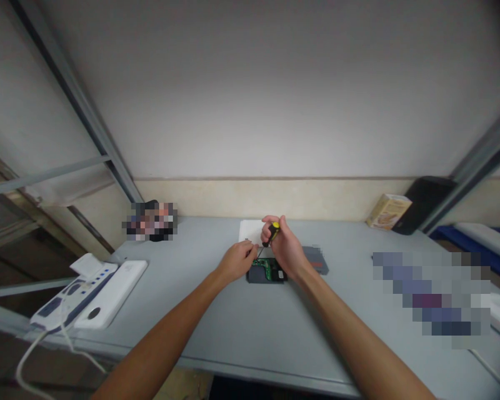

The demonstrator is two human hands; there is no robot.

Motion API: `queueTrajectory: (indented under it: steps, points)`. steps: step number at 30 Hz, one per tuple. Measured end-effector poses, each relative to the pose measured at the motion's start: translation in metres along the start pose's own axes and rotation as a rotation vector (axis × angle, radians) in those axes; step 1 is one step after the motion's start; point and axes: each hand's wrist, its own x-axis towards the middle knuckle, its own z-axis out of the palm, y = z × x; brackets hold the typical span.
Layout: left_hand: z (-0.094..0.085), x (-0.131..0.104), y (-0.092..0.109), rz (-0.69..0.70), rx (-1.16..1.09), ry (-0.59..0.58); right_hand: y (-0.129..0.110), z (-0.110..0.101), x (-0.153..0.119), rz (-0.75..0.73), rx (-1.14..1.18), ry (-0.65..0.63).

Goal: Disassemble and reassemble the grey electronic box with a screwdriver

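Observation:
My right hand (289, 248) is wrapped round a screwdriver (271, 234) with a black and yellow handle. Its thin shaft slants down and left toward an opened electronic device (258, 274) with a green circuit board and dark casing. Closed in a pinch, my left hand (236, 261) is at the device's upper left, close to the screwdriver's tip. What its fingers hold, if anything, is too small to make out. A flat grey cover-like piece (315, 259) lies right of the device, partly behind my right wrist. White paper (249, 229) lies just behind my hands.
On the grey table (216, 328), a power strip (73, 291) with cables and a white slab-like device (112, 294) lie at the left. A yellowish box (388, 211) and a black object (423, 204) stand at the back right. Blurred items lie at the back left and right.

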Motion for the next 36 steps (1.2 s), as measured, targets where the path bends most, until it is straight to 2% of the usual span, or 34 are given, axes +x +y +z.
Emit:
queueTrajectory:
  steps: [3, 10, 19, 27, 31, 36]
  points:
    - [0.0003, 0.0003, -0.0006, -0.005, -0.001, 0.0, -0.0018, -0.002, -0.0011, 0.017, -0.038, 0.009]
    - [0.0007, 0.0, -0.0017, -0.016, -0.018, 0.001, -0.0032, 0.001, -0.0067, -0.004, -0.035, -0.077]
    - [0.0004, -0.0005, -0.0007, -0.009, 0.0, 0.003, -0.0053, -0.0002, -0.0017, 0.017, -0.042, 0.022]
    - [0.001, -0.0006, -0.0012, -0.034, -0.009, 0.0, -0.0028, 0.0024, -0.0059, 0.003, -0.09, -0.031]
    - [0.0, -0.0006, 0.0002, -0.017, -0.012, 0.007, -0.0013, 0.0048, -0.0033, -0.03, -0.067, 0.021]
    - [-0.0021, -0.0001, 0.0028, 0.003, -0.005, 0.002, -0.0058, 0.0031, -0.0008, 0.01, -0.018, 0.045]
